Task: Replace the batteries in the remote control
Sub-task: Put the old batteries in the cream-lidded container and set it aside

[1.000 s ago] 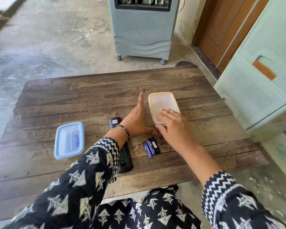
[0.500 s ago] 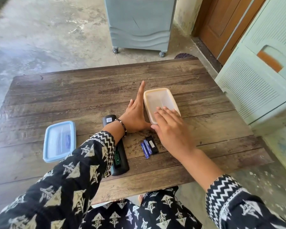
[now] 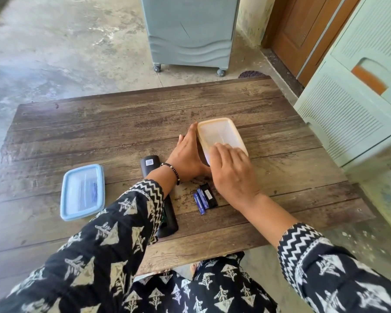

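Both hands on the cream lidded box (image 3: 219,134): left hand (image 3: 186,158) flat, fingers together against its side, right hand (image 3: 231,171) spread over the lid. Contents too cloudy to tell. Remote (image 3: 155,188) mid-table under the left forearm, two blue batteries (image 3: 201,202) and black cover (image 3: 209,195) just beside. Blue-lidded box (image 3: 82,192) further left, something bluish inside.

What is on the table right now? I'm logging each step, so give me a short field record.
surface: wooden table
left hand: flat against the left side of the cream-lidded box
right hand: resting on the box's lid
remote: lying under the left forearm
two blue batteries: loose, beside a black cover
blue-lidded box: closed, left side
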